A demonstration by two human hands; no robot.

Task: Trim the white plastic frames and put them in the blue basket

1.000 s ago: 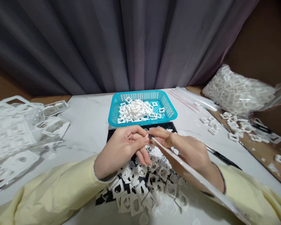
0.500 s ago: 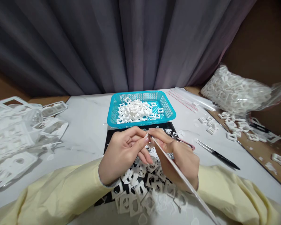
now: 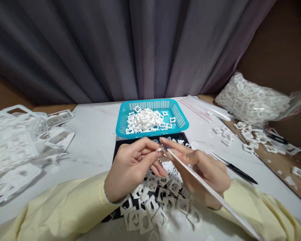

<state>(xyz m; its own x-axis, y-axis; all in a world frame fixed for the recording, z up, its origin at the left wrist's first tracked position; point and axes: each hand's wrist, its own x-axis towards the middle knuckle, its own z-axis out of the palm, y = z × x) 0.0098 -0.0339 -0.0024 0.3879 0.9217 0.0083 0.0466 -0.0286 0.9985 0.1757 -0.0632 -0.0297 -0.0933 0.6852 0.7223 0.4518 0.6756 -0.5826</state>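
Note:
My left hand (image 3: 130,164) is closed in a pinch on a small white plastic piece (image 3: 159,150), mostly hidden by the fingertips. Close against it, my right hand (image 3: 203,167) grips a long thin white tool (image 3: 203,182), its shaft slanting down to the lower right. A dark narrow tip (image 3: 163,146) shows at the tool's front end, by the left fingertips. Below both hands lies a heap of white plastic frame pieces (image 3: 150,204) on a black mat (image 3: 120,144).
A blue basket (image 3: 184,125) of small white frames stands behind the mat. Black-handled tweezers (image 3: 240,172) lie at right. Farther right are loose frames (image 3: 262,135) and a full clear bag (image 3: 256,97). Large white plastic sheets (image 3: 15,144) pile up at left.
My right hand shifted left, then back right, swinging the tool's shaft with it. The tweezers, partly covered at first, now show more fully. My left hand keeps its pinch.

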